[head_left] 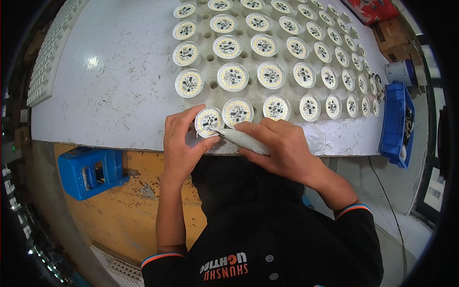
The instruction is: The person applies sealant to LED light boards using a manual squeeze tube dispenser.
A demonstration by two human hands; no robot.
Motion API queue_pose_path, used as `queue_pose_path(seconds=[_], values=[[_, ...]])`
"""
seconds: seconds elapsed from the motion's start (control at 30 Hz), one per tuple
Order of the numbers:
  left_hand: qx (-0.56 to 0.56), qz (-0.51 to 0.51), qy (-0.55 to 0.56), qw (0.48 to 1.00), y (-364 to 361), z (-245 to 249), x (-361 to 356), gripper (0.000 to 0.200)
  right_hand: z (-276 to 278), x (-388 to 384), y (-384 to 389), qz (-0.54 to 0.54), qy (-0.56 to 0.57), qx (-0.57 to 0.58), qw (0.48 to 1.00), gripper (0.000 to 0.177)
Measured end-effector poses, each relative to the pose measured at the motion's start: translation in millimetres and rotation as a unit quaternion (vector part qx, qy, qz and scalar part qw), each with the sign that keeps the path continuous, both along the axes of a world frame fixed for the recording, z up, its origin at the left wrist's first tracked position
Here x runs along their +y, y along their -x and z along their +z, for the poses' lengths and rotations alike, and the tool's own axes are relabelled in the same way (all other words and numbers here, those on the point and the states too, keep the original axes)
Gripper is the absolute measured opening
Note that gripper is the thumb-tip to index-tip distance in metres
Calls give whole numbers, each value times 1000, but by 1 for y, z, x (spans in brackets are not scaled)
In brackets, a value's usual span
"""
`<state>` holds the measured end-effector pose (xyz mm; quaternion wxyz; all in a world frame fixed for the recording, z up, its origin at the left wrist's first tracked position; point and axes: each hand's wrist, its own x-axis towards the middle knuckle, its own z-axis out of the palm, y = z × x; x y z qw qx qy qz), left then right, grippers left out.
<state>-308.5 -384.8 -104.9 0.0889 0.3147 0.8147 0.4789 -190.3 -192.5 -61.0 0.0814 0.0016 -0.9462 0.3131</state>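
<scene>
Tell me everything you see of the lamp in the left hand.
The lamp is round and white-rimmed, plastic by its look, with a ring of yellowish LEDs around small dark parts on a pale board. It faces up near the front edge of the table. The left hand grips its sides; the white tool seems to touch the board.

Lamps (pixel 232 76) fill the tray (pixel 252 92) on the table (pixel 119 71), bin (pixel 395 126) at the right end, stool (pixel 71 174) down at left.
</scene>
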Motion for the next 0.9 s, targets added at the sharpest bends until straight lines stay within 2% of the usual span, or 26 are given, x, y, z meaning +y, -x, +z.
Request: queue_pose_path(seconds=[0.43,0.57,0.9], values=[[51,0,-4,999,-1,-4,1,65,-2,-2,2,0,-14,2,1000,44],[27,6,-1,1000,-3,-1,3,65,-2,-3,2,-3,-13,5,1000,42],[42,5,4,999,-3,-4,3,65,-3,-3,2,-7,-7,11,1000,32]])
